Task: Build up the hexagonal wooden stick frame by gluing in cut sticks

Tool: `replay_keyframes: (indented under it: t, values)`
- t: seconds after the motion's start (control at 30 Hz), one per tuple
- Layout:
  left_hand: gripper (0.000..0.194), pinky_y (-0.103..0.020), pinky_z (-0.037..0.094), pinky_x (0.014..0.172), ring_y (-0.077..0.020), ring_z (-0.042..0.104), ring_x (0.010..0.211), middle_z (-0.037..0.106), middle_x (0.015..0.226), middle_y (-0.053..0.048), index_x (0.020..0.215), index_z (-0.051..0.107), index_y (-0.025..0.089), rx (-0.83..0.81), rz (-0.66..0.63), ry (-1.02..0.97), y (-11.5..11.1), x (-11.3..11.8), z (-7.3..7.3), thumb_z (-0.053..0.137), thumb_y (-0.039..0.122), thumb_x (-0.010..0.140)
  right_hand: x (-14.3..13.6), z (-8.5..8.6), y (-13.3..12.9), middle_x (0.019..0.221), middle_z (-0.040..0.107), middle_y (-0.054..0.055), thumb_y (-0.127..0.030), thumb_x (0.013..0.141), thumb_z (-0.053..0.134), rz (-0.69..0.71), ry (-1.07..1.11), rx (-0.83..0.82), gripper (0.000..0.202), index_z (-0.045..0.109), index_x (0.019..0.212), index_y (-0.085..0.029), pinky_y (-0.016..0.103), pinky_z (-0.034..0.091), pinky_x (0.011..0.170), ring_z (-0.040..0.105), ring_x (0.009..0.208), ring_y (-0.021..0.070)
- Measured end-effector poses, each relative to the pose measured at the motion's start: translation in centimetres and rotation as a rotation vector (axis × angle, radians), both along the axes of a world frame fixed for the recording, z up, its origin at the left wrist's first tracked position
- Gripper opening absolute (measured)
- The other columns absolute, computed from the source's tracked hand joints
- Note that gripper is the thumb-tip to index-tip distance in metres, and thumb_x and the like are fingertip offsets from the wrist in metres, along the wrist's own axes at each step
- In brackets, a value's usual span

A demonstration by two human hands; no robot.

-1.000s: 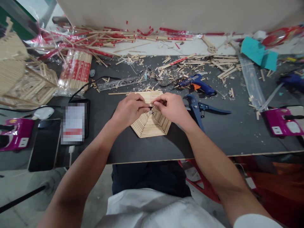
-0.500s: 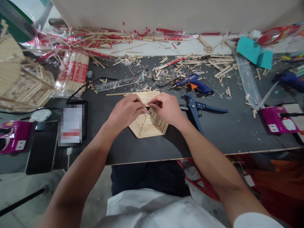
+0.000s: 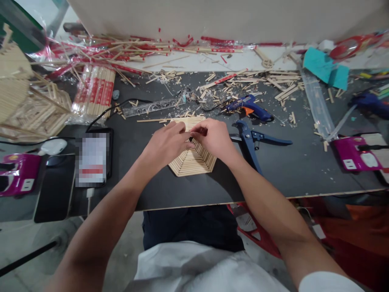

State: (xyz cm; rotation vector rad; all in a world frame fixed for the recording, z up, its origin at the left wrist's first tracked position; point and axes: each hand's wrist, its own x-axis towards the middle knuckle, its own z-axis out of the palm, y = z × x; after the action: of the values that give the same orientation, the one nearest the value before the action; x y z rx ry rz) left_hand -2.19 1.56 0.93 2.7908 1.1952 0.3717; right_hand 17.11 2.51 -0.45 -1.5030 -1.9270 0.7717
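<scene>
A many-sided panel of thin wooden sticks (image 3: 196,164) lies on the dark table in front of me, its sticks laid in nested rings with a small dark gap at the centre. Over its left half is my left hand (image 3: 172,140), fingers bent and drawn together near the centre. My right hand (image 3: 211,136) meets it from the other side, thumb and forefinger pinched above the middle. Whatever sits between the fingertips is too small or hidden to make out. One loose stick (image 3: 148,120) points left from behind the panel.
Right of the panel lie a blue cutter (image 3: 251,140) and a blue glue gun (image 3: 251,107). Stick scraps and a clear ruler (image 3: 148,107) are behind. Phones (image 3: 56,188), wrapped stick bundles (image 3: 94,91) and a larger stick structure (image 3: 45,105) stand left; a purple power socket (image 3: 355,154) lies right.
My left hand has shifted right and closer to the right hand, so its fingertips nearly meet the right ones over the panel's centre. The right hand has barely moved.
</scene>
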Motion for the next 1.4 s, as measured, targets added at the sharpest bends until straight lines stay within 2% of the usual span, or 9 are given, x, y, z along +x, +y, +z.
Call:
replay_keyframes:
  t: [0.23,0.43,0.53,0.67,0.8,0.9,1.0,1.17,1.4]
  values:
    - [0.033,-0.036,0.051,0.088,-0.0244,0.062,0.098,0.066,0.104,-0.01,0.096,0.075,0.014,-0.101,0.006,-0.058,0.4,-0.9,-0.4,0.059,0.043,0.102,0.2,0.3,0.0,0.079,0.074,0.004,-0.021,0.087,0.072,-0.002,0.001,-0.018,0.01,0.081,0.084,-0.019,0.03,0.044,0.07,0.059,0.068,0.0153]
    - [0.047,-0.039,0.053,0.092,-0.0295,0.066,0.106,0.071,0.108,-0.013,0.125,0.068,0.01,-0.108,0.11,-0.078,0.3,-0.9,-0.3,0.073,0.044,0.093,2.4,0.3,0.6,0.089,0.074,0.007,-0.018,0.09,0.065,-0.15,0.013,0.112,0.016,0.08,0.093,-0.016,0.031,0.048,0.074,0.063,0.072,0.016]
    - [0.043,-0.039,0.053,0.092,-0.0292,0.066,0.105,0.072,0.104,-0.012,0.119,0.07,0.012,-0.132,0.127,-0.081,0.6,-1.0,-0.3,0.074,0.045,0.092,3.2,0.2,0.7,0.089,0.073,0.006,-0.017,0.089,0.066,-0.163,-0.006,0.149,0.013,0.079,0.092,-0.016,0.031,0.049,0.075,0.062,0.071,0.0155]
    - [0.041,-0.038,0.053,0.089,-0.0285,0.066,0.101,0.071,0.101,-0.011,0.112,0.072,0.013,-0.157,0.147,-0.097,0.9,-1.1,-0.2,0.075,0.047,0.09,2.2,0.5,0.5,0.09,0.072,0.006,-0.019,0.09,0.07,0.016,-0.083,0.13,0.009,0.078,0.094,-0.016,0.03,0.047,0.074,0.06,0.071,0.0147]
    - [0.032,-0.037,0.052,0.085,-0.0278,0.065,0.1,0.07,0.1,-0.01,0.107,0.073,0.015,-0.172,0.148,-0.109,1.1,-1.2,-0.3,0.073,0.043,0.091,0.1,1.7,0.3,0.095,0.073,0.01,-0.016,0.094,0.065,0.236,-0.342,0.121,0.014,0.079,0.093,-0.014,0.031,0.045,0.079,0.064,0.088,0.02]
    - [0.023,-0.037,0.051,0.086,-0.0274,0.065,0.101,0.069,0.098,-0.009,0.105,0.074,0.016,-0.177,0.138,-0.133,1.2,-1.2,-0.5,0.072,0.034,0.09,-1.6,3.2,0.4,0.092,0.074,0.013,-0.01,0.093,0.059,0.254,-0.59,0.096,0.02,0.078,0.087,-0.013,0.033,0.045,0.076,0.066,0.091,0.0235]
    - [0.014,-0.036,0.051,0.085,-0.027,0.065,0.098,0.067,0.094,-0.009,0.094,0.073,0.016,-0.174,0.119,-0.141,1.3,-1.2,-0.7,0.07,0.028,0.089,-3.2,4.6,0.2,0.087,0.074,0.014,-0.002,0.09,0.055,0.29,-0.739,0.082,0.026,0.079,0.092,-0.012,0.032,0.044,0.07,0.067,0.086,0.024]
    - [0.013,-0.034,0.05,0.076,-0.0254,0.064,0.089,0.064,0.087,-0.01,0.078,0.067,0.015,-0.138,0.112,-0.106,1.2,-1.3,-0.8,0.064,0.022,0.089,-4.7,4.9,-0.9,0.093,0.074,0.019,0.002,0.092,0.045,0.344,-0.879,0.146,0.035,0.077,0.101,-0.009,0.032,0.045,0.069,0.067,0.098,0.0289]
    - [0.022,-0.034,0.049,0.078,-0.0245,0.067,0.09,0.072,0.091,-0.011,0.088,0.071,0.014,-0.175,0.118,-0.204,1.4,-1.2,-0.6,0.052,0.019,0.098,-2.5,4.4,-0.8,0.098,0.073,0.015,-0.004,0.098,0.044,0.277,-0.734,0.178,0.03,0.072,0.107,-0.011,0.032,0.043,0.067,0.066,0.088,0.0238]
